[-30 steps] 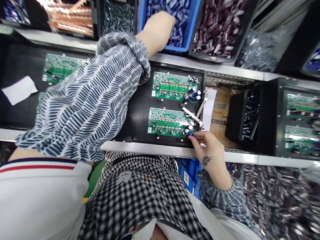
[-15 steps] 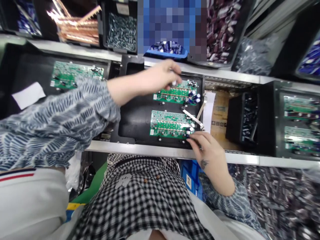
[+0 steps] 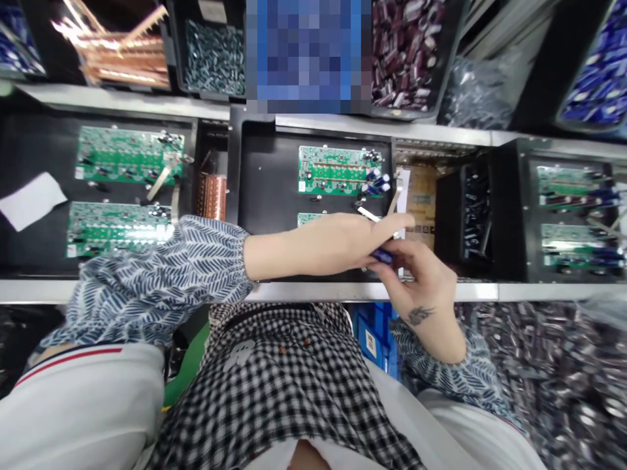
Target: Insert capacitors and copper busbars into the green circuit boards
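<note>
My right hand (image 3: 424, 277) pinches a blue cylindrical capacitor (image 3: 383, 256) between thumb and fingers, over the right end of the near green circuit board (image 3: 309, 218). Over that same board, my left hand (image 3: 355, 238) covers most of it, its fingertips meeting the right hand. One left finger points right; the others are curled out of sight, so anything in them is hidden. Behind them lies the far circuit board (image 3: 337, 171), with several blue capacitors (image 3: 376, 182) at its right end. Both boards sit in a black tray (image 3: 267, 189).
Flat metal clips (image 3: 369, 214) stand by the boards' right ends. Another tray with two boards (image 3: 130, 153) is at left, a further one (image 3: 571, 189) at right. A black box (image 3: 473, 209) of small parts stands between. Bins of copper strips (image 3: 127, 59) and maroon capacitors (image 3: 406, 55) line the back.
My left hand has come down and right from above the far board to meet my right hand. My right hand has risen slightly, and a blue capacitor now shows in its fingers.
</note>
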Tool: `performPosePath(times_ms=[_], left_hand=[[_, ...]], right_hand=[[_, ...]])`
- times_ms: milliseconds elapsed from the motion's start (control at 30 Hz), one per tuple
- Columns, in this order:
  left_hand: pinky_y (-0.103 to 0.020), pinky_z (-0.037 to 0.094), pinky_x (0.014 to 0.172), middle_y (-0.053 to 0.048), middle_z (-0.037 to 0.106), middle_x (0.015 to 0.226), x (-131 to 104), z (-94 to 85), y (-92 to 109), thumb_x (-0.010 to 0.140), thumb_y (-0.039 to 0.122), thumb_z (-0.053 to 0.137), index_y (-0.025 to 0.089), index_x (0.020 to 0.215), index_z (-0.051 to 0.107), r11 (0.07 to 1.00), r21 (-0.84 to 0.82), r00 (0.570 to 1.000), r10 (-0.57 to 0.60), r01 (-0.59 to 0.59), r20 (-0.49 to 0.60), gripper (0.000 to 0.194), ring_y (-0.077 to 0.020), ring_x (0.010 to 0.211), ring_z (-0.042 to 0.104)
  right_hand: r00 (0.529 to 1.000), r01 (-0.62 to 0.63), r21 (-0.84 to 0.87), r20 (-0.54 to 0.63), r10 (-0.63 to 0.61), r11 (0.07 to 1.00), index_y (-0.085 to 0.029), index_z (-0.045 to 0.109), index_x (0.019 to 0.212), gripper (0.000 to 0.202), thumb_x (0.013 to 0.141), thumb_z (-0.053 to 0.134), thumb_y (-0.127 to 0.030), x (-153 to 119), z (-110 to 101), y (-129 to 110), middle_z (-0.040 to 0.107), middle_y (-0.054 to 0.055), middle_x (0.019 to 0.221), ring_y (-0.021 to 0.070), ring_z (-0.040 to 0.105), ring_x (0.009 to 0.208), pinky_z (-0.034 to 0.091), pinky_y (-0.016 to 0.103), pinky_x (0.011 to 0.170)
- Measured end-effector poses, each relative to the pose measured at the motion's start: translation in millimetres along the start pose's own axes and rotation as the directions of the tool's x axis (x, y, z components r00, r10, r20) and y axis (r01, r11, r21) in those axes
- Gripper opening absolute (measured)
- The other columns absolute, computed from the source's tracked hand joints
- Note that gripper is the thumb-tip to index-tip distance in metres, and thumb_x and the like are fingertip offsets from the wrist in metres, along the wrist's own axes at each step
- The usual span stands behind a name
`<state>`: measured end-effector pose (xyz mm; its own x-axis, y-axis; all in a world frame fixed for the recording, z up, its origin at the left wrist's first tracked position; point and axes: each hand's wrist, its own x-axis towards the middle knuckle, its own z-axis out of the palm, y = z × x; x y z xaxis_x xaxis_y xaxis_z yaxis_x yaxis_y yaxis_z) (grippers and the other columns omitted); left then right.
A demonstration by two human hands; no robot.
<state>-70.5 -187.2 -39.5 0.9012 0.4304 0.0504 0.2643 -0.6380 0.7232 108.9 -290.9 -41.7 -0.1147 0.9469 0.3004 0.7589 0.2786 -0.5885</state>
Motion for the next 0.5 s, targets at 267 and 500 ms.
performPosePath(times_ms=[267,500], left_hand=[[-0.026,0.05,0.085,-0.01,0.067,0.107,21.7,14.0,-36.1,0.084,0.0,0.054,0.013,0.101,0.058,0.77,-0.607,0.972,-0.237,0.196,0.014,0.022,-0.0149,0.099,0.064],[-0.017,0.042,0.059,-0.001,0.06,0.076,32.5,-0.2,-26.0,0.096,0.003,0.05,0.013,0.083,0.058,0.268,-0.876,0.792,-0.583,0.4,0.184,0.018,-0.005,0.064,0.055]], right_hand=[[0.994,-0.106,-0.178,-0.012,0.105,0.978,-0.025,0.071,0.107,0.016,0.093,0.068,-0.032,-26.4,-21.5,46.6,0.074,0.005,0.095,0.022,0.067,0.078,0.057,0.038,0.072],[0.992,0.054,-0.362,0.126,-0.008,0.931,-0.026,0.075,0.102,0.022,0.1,0.055,-0.035,-20.1,-10.5,72.3,0.075,0.006,0.102,0.0255,0.063,0.088,0.05,0.044,0.079]])
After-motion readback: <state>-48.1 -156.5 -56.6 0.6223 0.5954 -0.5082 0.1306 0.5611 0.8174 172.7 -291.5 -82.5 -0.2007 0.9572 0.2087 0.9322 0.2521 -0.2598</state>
